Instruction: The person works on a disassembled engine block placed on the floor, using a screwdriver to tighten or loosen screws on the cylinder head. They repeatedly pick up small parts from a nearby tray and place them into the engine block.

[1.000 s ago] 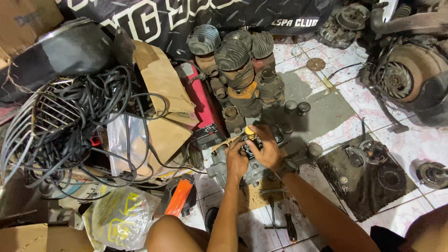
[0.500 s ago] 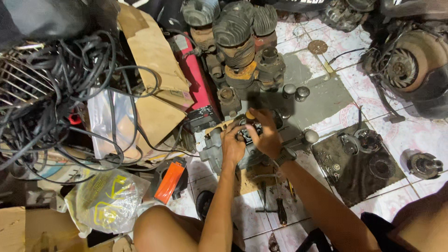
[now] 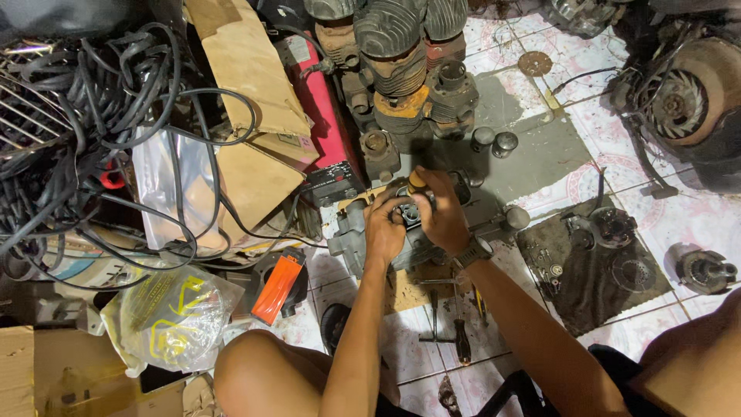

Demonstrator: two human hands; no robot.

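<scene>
Here, grey engine casing (image 3: 356,238) on the tiled floor (image 3: 687,220), left hand (image 3: 384,228) and right hand (image 3: 441,210) together, both clamped on it

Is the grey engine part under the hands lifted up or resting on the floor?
Resting on the floor. The grey engine part lies on the tiles, with the left hand and right hand gripping its top.

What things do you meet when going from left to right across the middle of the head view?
Black cables → cardboard → left hand → right hand → dark mat → round metal part.
</scene>
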